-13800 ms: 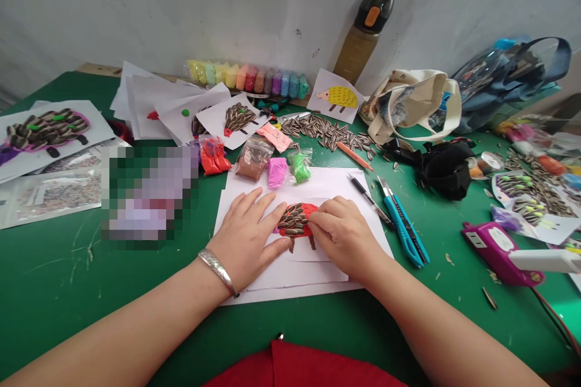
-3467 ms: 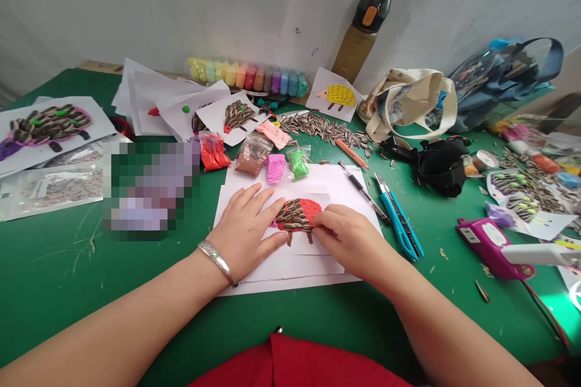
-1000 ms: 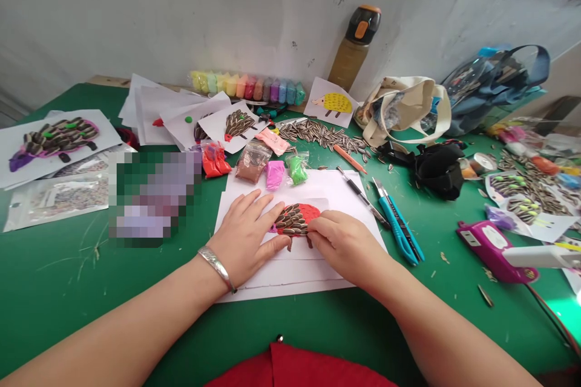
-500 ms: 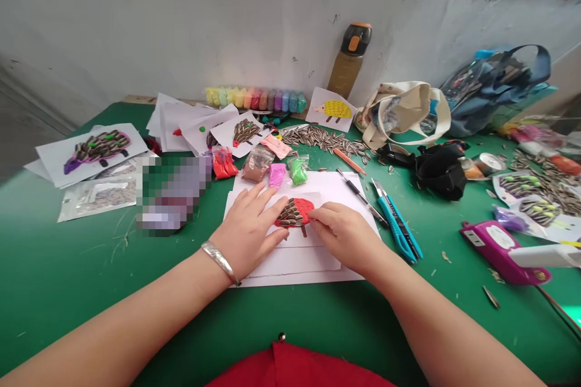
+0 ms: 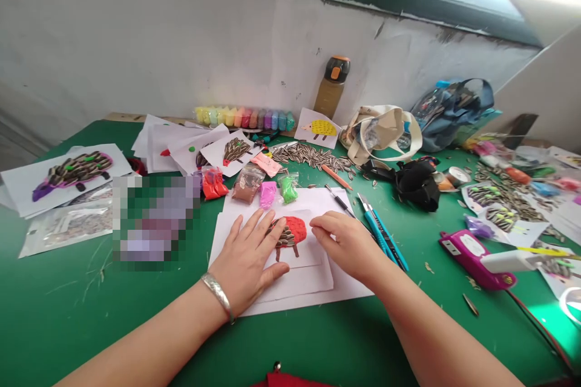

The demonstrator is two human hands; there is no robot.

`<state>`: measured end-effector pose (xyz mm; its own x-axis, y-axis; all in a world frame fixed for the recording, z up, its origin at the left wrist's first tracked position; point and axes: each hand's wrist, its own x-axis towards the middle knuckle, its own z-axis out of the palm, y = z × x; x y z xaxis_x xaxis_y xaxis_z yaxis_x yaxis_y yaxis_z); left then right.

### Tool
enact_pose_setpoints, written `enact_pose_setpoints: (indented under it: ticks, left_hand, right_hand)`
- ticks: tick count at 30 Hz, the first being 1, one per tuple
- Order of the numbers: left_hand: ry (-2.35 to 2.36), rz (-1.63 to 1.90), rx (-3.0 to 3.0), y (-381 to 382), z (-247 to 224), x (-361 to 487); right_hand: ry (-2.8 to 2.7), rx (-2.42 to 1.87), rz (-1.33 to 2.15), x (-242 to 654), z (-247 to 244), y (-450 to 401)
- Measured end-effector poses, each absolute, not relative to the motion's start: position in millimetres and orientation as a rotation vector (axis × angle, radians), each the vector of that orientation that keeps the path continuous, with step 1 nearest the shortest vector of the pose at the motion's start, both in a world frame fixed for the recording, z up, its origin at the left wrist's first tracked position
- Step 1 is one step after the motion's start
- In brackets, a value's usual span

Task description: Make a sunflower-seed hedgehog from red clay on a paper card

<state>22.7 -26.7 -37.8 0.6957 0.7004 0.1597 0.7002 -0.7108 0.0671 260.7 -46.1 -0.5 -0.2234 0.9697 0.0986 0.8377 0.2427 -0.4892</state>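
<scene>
A hedgehog picture lies in front of me on white paper (image 5: 313,278). Its body is red clay (image 5: 297,229), its left part covered with overlapping striped sunflower seeds (image 5: 285,237), with two brown legs below. My left hand (image 5: 252,251) rests flat and spread on the sheet, its fingers partly over the seeded side. Just right of the red clay is my right hand (image 5: 347,242), thumb and forefinger pinched together. Whatever may be between those fingertips is hidden. Brown (image 5: 247,184), pink (image 5: 268,195) and green (image 5: 289,188) clay packets sit beyond the paper.
A heap of sunflower seeds (image 5: 308,156) lies farther back. On the right are a pen (image 5: 339,200), a blue utility knife (image 5: 379,231) and a magenta glue gun (image 5: 474,260). Finished pictures (image 5: 82,172) lie left. A bottle (image 5: 332,87) stands by the wall.
My right hand has come slightly away from the red clay, still pinched. My left hand stays spread on the paper. The view has tilted up and shifted right.
</scene>
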Motion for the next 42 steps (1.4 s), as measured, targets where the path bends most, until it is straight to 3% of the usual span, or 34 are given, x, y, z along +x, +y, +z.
enact_pose_setpoints:
  ticks: [7, 18, 32, 36, 42]
  left_hand:
    - [1.180, 0.325, 2.833, -19.4, -48.9, 12.6]
    - [1.200, 0.456, 2.838, -24.0, -64.3, 11.1]
    - [1.197, 0.258, 2.779, -24.1, -43.7, 15.4]
    - [1.207, 0.246, 2.747, -25.0, -41.5, 17.1]
    - [1.210, 0.178, 2.731, -25.0, -37.7, 18.5]
  right_hand:
    - [-2.081, -2.026, 0.250, 286.9, 29.0, 32.2]
    - [-2.159, -2.194, 0.055, 280.9, -10.6, 148.4]
    - [-2.105, -1.821, 0.062, 275.5, -6.3, 50.9]
    - [-1.977, -1.623, 0.290, 276.0, -14.6, 31.1]
    - [-1.786, -1.648, 0.625, 266.1, -21.9, 24.0]
